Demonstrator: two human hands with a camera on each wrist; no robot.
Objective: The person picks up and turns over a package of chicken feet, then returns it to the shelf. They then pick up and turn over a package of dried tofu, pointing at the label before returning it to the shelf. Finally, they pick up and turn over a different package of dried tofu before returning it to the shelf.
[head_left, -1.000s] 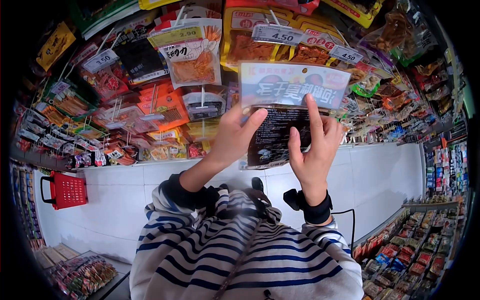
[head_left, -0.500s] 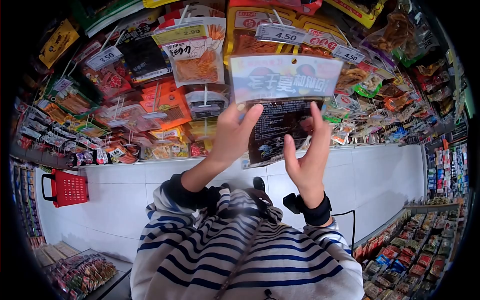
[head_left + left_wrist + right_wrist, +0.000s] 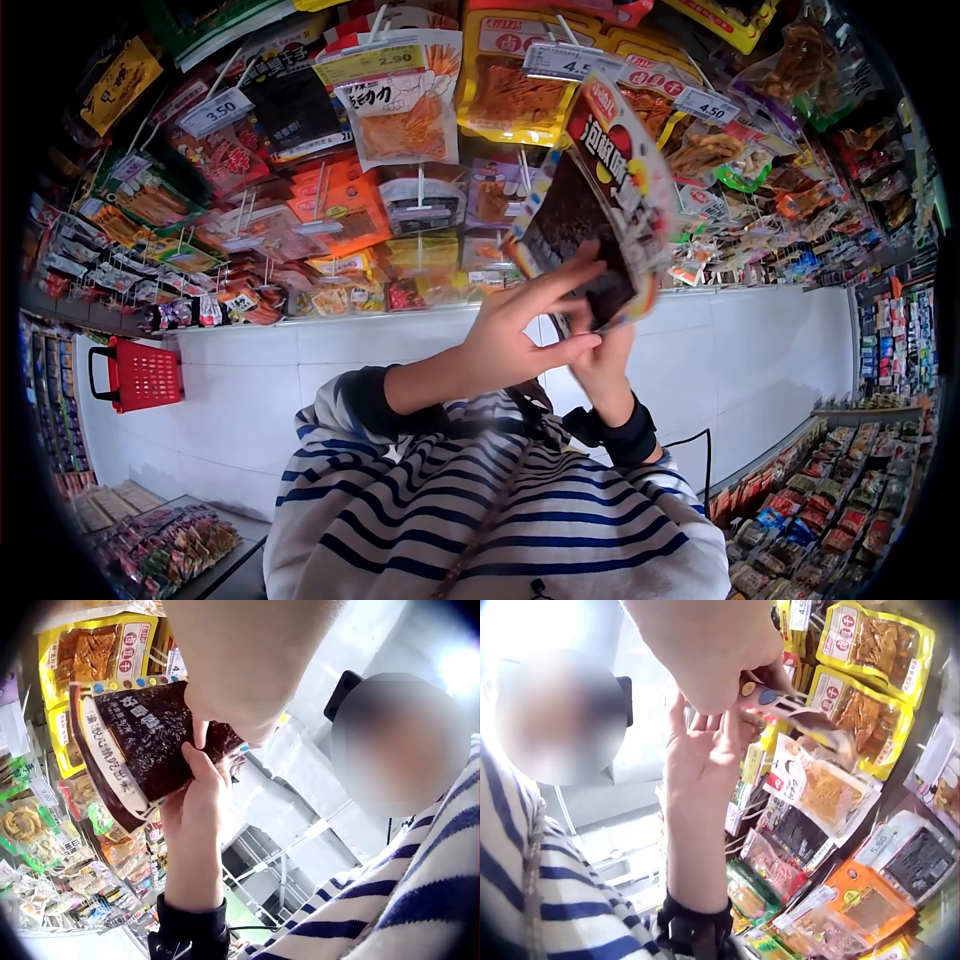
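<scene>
A dark snack bag (image 3: 575,220) with a printed header card stands tilted and partly edge-on in the head view, blurred by motion. My right hand (image 3: 606,368) grips it low on its right side, the thumb lying on the bag's dark face in the left wrist view. Fingers of my left hand (image 3: 515,330) reach across the lower part of the bag, overlapping it. From the right wrist view, the left palm (image 3: 705,765) faces up with its fingers loosely extended close to the right hand (image 3: 712,660).
Packaged snacks hang on hooks ahead, among them a white packet (image 3: 405,110) beside yellow packets (image 3: 515,90) and price tags. A red basket (image 3: 145,375) stands on the tiled floor (image 3: 240,420) at left. Low shelves of small packets (image 3: 820,500) lie behind at right.
The snack bag has turned from its text-covered back to a slanted, partly edge-on view. My left hand has let go of its left edge and moved right; my right hand now grips it lower down.
</scene>
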